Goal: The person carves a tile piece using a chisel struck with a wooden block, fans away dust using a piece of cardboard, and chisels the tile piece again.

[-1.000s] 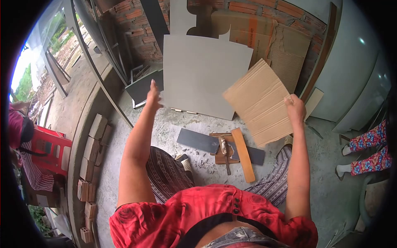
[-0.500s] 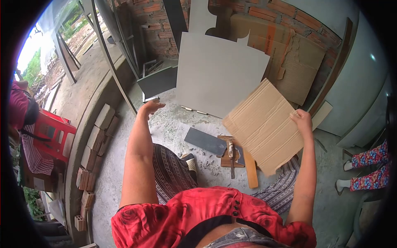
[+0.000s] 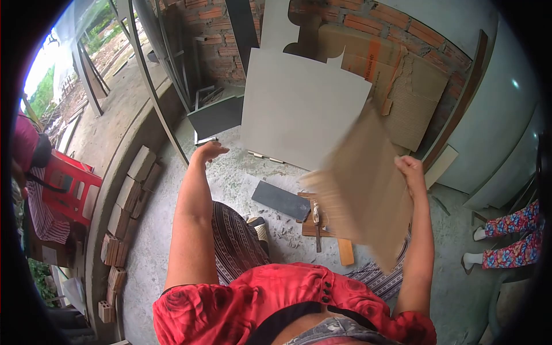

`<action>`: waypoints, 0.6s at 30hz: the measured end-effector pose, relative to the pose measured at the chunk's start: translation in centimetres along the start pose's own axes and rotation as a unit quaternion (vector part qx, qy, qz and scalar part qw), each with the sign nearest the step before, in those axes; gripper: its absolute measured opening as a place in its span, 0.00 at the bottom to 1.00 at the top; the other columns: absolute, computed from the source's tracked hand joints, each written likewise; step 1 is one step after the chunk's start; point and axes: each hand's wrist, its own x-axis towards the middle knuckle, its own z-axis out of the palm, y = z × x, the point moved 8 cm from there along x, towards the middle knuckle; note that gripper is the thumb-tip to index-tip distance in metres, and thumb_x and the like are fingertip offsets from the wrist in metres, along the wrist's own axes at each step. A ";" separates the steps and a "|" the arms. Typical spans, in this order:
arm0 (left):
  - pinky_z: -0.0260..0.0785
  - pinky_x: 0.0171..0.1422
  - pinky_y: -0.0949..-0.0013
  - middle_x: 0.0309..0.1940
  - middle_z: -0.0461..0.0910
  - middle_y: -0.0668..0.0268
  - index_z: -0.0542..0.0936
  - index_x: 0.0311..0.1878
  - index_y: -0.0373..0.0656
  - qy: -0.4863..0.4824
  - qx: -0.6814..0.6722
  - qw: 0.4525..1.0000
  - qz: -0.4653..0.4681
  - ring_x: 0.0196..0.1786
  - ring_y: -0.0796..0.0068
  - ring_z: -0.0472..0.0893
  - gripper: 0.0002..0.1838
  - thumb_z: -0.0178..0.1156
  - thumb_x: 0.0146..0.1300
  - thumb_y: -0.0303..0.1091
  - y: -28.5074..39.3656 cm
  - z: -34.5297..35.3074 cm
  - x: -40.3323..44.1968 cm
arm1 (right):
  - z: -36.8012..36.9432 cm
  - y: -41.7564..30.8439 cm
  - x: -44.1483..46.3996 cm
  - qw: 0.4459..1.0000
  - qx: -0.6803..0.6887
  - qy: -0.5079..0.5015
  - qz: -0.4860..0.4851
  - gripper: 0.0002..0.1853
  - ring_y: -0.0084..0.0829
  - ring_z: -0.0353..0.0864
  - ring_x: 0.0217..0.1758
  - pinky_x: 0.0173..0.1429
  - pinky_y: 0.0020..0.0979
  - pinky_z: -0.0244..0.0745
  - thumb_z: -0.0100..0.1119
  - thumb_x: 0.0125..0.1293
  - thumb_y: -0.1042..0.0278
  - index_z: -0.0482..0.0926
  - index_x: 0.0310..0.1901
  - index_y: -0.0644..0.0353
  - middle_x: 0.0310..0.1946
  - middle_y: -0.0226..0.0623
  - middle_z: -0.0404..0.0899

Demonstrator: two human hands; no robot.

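A piece of brown cardboard (image 3: 368,178), blurred by motion, is pinched along its right edge by my right hand (image 3: 409,171). It hangs tilted over my lap and hides part of the floor. My left hand (image 3: 210,151) reaches forward with its fingers stretched out and holds nothing. Close to it stand a dark panel (image 3: 217,119) and a large light grey sheet (image 3: 302,103). Below the cardboard, a long narrow tool (image 3: 317,221) lies on a wooden block (image 3: 308,228), beside a dark grey slab (image 3: 280,200) and a yellowish wooden strip (image 3: 345,252).
More cardboard (image 3: 420,98) leans on the brick wall (image 3: 213,43). Bricks (image 3: 127,195) line the low ledge at left, near a red plastic chair (image 3: 69,184) and a person in a dark red top (image 3: 26,138). Another person's flowered trouser legs (image 3: 514,253) show at right.
The cardboard has swung from facing me to a steeper tilt, its lower corner dropping toward my lap. My right hand has shifted slightly left. My left hand stays stretched out.
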 end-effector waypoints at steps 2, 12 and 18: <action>0.73 0.45 0.48 0.57 0.72 0.61 0.65 0.64 0.46 -0.001 0.010 1.000 0.011 0.47 0.53 0.79 0.37 0.57 0.55 0.57 0.4 0.0 -0.2 | 1.1 -3.4 -1.1 0.990 -0.133 0.015 -0.052 0.13 0.21 0.68 0.22 0.30 0.28 0.66 0.59 0.59 0.59 0.77 0.29 0.62 0.17 0.27 0.73; 0.75 0.45 0.58 0.56 0.72 0.58 0.70 0.59 0.39 -0.006 0.031 0.999 0.016 0.46 0.53 0.79 0.35 0.58 0.55 0.56 2.0 0.1 -1.9 | 1.6 -3.1 -0.4 0.750 0.434 -0.499 -0.025 0.28 0.35 0.74 0.34 0.41 0.31 0.67 0.45 0.64 0.48 0.64 0.55 0.65 0.31 0.40 0.74; 0.72 0.55 0.56 0.66 0.59 0.60 0.64 0.64 0.39 -0.037 0.014 0.999 -0.005 0.63 0.56 0.66 0.37 0.56 0.58 0.55 2.1 0.4 -2.4 | 1.4 -4.9 -1.8 0.992 -0.102 0.055 -0.038 0.10 0.17 0.67 0.26 0.32 0.26 0.62 0.60 0.58 0.65 0.75 0.23 0.61 0.19 0.23 0.72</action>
